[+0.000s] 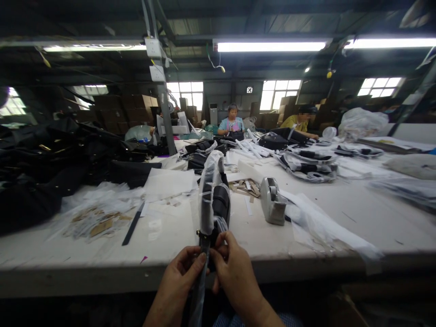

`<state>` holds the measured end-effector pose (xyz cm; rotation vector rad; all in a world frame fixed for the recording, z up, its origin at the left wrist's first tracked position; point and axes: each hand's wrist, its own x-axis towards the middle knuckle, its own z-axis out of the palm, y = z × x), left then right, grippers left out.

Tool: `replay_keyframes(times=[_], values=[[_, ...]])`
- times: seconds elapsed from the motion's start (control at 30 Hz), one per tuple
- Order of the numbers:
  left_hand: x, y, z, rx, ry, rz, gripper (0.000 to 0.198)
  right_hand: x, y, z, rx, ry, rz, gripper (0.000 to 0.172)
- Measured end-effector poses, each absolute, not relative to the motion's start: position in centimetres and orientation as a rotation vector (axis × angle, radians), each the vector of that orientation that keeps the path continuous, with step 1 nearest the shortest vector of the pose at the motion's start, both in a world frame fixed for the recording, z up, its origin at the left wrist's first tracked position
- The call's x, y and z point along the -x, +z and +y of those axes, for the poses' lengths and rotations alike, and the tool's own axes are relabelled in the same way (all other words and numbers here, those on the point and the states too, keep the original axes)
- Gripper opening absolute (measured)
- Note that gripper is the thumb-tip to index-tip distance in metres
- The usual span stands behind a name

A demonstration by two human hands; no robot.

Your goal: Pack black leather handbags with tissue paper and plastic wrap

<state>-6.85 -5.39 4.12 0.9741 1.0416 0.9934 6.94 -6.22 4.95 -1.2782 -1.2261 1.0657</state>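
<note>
We observe both hands at the lower centre of the frame, one on each side of a film-covered black strap [200, 288], which runs up between them from the bottom edge. Left hand [182, 274]: thumb and fingers closed, gripping the strap from its left side, thumb flat against the film. Right hand [235, 265]: fingers curled and pinched in on the strap's right edge, just below a small metal fitting [203, 235]; the exact contact is partly hidden by the fingers. Above the fingertips the strap continues into a padded loop [207, 193] in whitish wrapping, which stands up toward the centre of the frame, directly beyond both hands, with a black rolled section [221, 202] along its right side. We note a grey tape dispenser [272, 204] right of centre, near the loop but apart from it, and a dark flat blade-like strip [132, 225] left of centre, well apart from the left hand. Further left lie brown and white tags [102, 227] on clear plastic, with white sheets [168, 184] above them. Black bags [61, 154] are heaped at the left of the frame; wrapped straps [308, 165] lie bundled at right of centre. All rest on a pale table [340, 236]. Two co-workers, one in blue [231, 125] and one in yellow [293, 120], sit across it in the upper part of the frame.
</note>
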Motion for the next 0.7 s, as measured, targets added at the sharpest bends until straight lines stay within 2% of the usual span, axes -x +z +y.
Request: replay_keyframes(times=[0.2,0.37,0.57,0.7], values=[[6.6,4.0,-5.5,-0.954,1.034,1.044,0.05,-6.8,5.3,-6.1,1.331,1.025,-1.282,0.012],[6.2,3.7,-5.6,-0.939,1.058,1.008,0.056,-6.9,5.2,-5.5,1.395,0.853,-1.336,0.02],[6.4,3.1,-5.3,-1.033,1.15,1.054,0.063,-8.8,5.2,-7.0,1.428,0.76,-1.469,0.012],[6.0,2.8,-5.3,-1.111,1.233,1.032,0.061,-9.6,5.1,-8.2,1.31,0.906,-1.339,0.019]])
